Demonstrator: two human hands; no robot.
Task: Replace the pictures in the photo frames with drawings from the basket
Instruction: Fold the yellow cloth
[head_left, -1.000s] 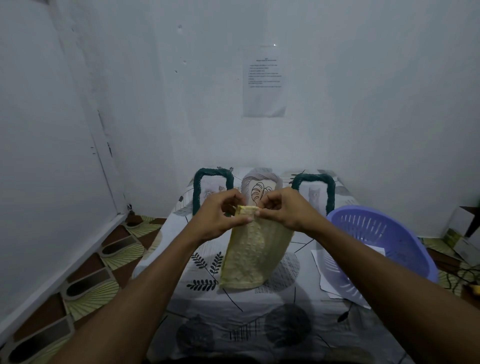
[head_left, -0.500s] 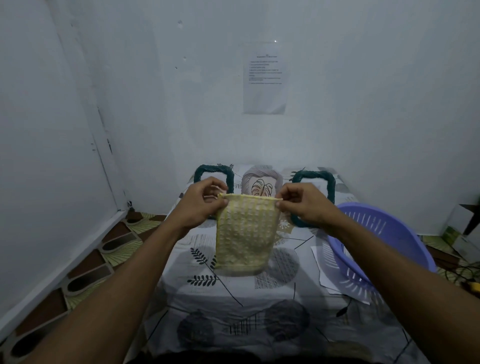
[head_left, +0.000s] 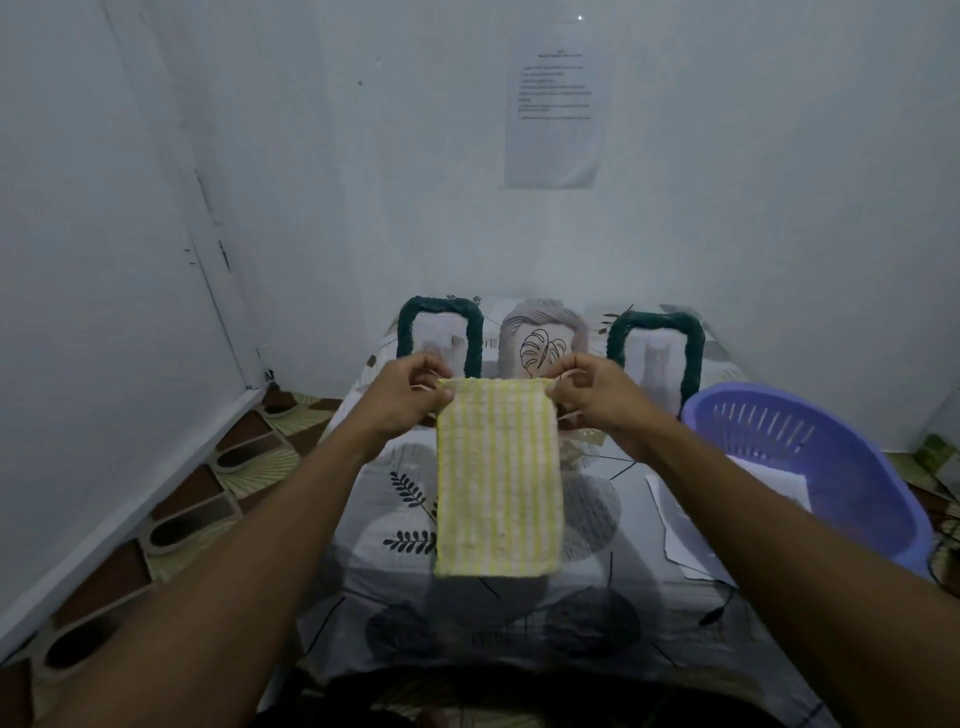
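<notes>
The two frames stand upright at the back of the desk (head_left: 467, 623), tall way up, faces toward the person. The left photo frame (head_left: 407, 332) is just behind the left hand (head_left: 410, 395), and the right photo frame (head_left: 693, 353) is just behind the right hand (head_left: 592, 392). Each hand pinches a top corner of a yellow striped cloth (head_left: 498, 483), which hangs long way down between them. The purple basket (head_left: 831, 467), with white paper (head_left: 774, 480) in it, sits off to the right, nearer the right hand.
</notes>
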